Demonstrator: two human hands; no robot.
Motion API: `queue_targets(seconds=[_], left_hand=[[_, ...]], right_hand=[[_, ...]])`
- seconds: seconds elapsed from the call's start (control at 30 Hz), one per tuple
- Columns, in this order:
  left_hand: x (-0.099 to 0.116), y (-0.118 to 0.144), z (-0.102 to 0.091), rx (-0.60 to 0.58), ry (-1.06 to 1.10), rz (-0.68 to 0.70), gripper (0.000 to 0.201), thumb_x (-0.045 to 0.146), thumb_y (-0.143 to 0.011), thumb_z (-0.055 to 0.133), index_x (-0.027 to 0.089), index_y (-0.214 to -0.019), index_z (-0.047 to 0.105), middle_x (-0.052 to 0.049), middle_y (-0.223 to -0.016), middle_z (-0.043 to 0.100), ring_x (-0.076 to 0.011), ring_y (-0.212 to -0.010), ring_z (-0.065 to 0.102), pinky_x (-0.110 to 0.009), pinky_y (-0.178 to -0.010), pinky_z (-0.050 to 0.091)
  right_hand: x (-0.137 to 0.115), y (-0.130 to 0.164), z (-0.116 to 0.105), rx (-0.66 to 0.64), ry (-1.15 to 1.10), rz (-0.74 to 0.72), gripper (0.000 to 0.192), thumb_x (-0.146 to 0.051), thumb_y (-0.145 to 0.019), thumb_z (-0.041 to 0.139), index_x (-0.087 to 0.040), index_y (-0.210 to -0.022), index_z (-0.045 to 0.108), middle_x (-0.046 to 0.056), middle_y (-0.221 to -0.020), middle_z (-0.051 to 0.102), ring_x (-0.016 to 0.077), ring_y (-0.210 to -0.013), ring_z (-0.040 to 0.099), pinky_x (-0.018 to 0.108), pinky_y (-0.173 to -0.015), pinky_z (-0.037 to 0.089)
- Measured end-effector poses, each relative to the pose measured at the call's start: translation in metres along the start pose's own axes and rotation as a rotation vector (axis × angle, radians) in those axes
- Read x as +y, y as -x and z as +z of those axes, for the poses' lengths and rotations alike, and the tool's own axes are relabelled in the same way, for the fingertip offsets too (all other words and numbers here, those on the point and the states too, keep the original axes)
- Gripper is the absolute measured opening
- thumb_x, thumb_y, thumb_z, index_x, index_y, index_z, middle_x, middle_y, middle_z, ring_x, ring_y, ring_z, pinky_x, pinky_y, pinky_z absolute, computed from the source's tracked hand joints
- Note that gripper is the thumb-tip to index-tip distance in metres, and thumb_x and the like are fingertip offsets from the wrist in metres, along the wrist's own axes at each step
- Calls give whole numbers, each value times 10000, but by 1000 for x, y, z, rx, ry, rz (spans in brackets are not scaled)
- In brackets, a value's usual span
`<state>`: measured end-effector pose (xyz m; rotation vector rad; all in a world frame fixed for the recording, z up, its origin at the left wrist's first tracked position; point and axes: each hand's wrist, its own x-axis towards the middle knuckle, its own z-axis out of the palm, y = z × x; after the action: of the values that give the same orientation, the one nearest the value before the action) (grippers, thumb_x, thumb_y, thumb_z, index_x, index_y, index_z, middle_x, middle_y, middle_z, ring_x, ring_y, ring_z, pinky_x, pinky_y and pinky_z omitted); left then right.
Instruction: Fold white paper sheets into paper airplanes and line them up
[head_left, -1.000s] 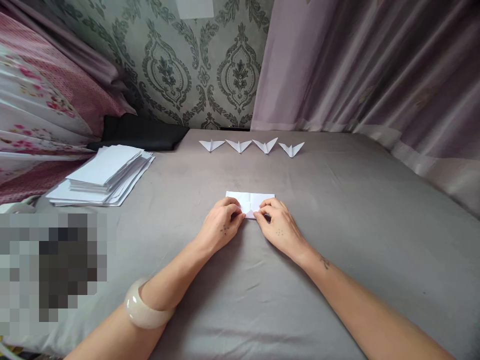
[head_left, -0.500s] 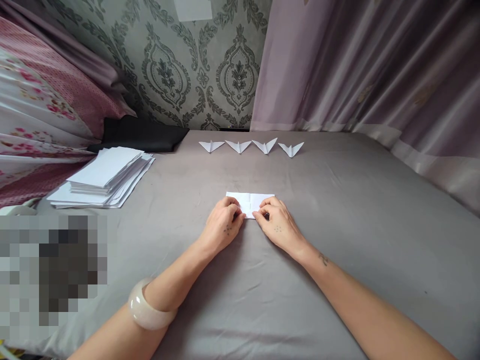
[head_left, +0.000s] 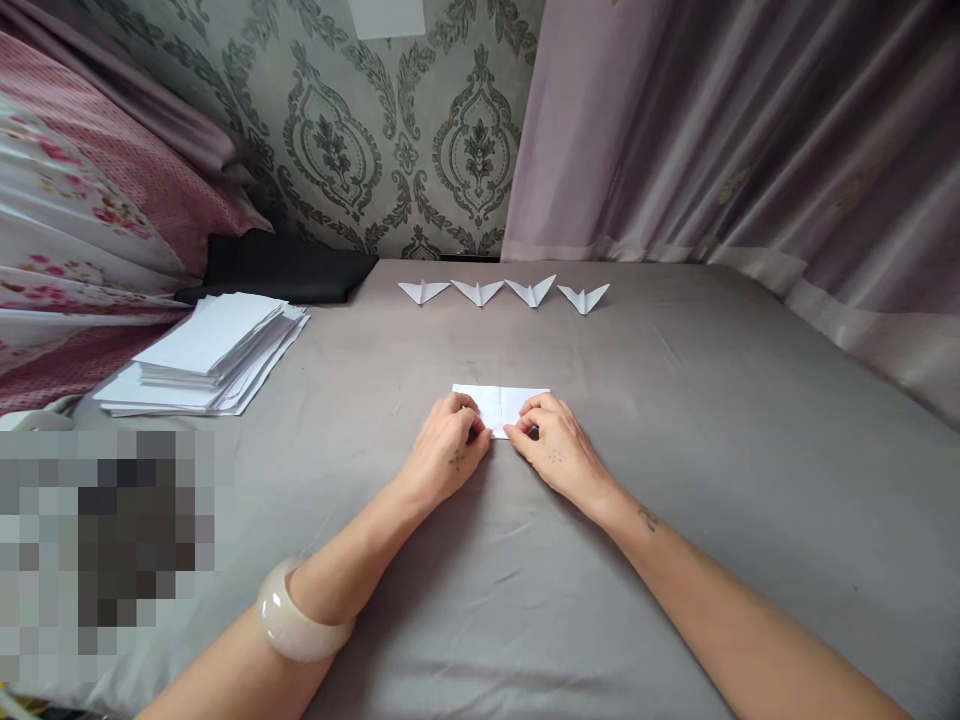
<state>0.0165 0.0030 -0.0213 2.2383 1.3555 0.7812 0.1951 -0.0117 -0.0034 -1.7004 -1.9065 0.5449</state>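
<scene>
A small folded sheet of white paper (head_left: 501, 398) lies on the grey cloth surface in front of me, with a crease running down its middle. My left hand (head_left: 452, 440) grips its left end, thumb at the near edge and fingers curled over the top. On the right end, my right hand (head_left: 553, 440) pinches the paper in the same way. Between the two thumbs a narrow strip of the near edge shows. The paper under the fingers is hidden.
Several folded white paper planes (head_left: 479, 293) stand in a row toward the back. At the left lies a stack of white paper (head_left: 214, 340), with a folded black cloth (head_left: 289, 268) behind it. Curtains (head_left: 637, 140) hang along the right side.
</scene>
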Motion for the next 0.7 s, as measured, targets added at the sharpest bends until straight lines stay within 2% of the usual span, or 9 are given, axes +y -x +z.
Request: queue_targets(seconds=[0.2,0.33,0.5,0.7], left_hand=[[0,0,0,5,15,-6,85,226,-853,544,193,-778,519,-80,-1053,541,-214,-974,532,-363,-854,468],[6,-2,-6,-36,14,-99,78,203,-841,551,198,-895,495,-66,-976,531,-211,-901,518,-366,-810,466],[13,-4,-11,-86,67,-148,45,171,-838,538,208,-859,554,-55,-985,518,-192,-873,505,-333,-792,457],[16,-5,-14,-111,48,-137,117,158,-840,530,222,-868,625,-49,-981,544,-193,-862,499,-345,-806,461]], right_hand=[[-3,1,-2,-18,28,11,212,-272,-838,612,-200,-640,594,42,-981,611,194,-929,556,330,-854,439],[-4,1,-4,-32,38,18,209,-272,-839,608,-200,-644,586,41,-993,608,192,-933,554,327,-849,434],[-2,2,-4,-39,27,6,210,-271,-848,594,-200,-653,556,42,-983,592,192,-940,542,323,-851,424],[8,3,-4,7,13,-54,166,-307,-838,609,-212,-746,510,30,-920,554,173,-869,533,297,-788,423]])
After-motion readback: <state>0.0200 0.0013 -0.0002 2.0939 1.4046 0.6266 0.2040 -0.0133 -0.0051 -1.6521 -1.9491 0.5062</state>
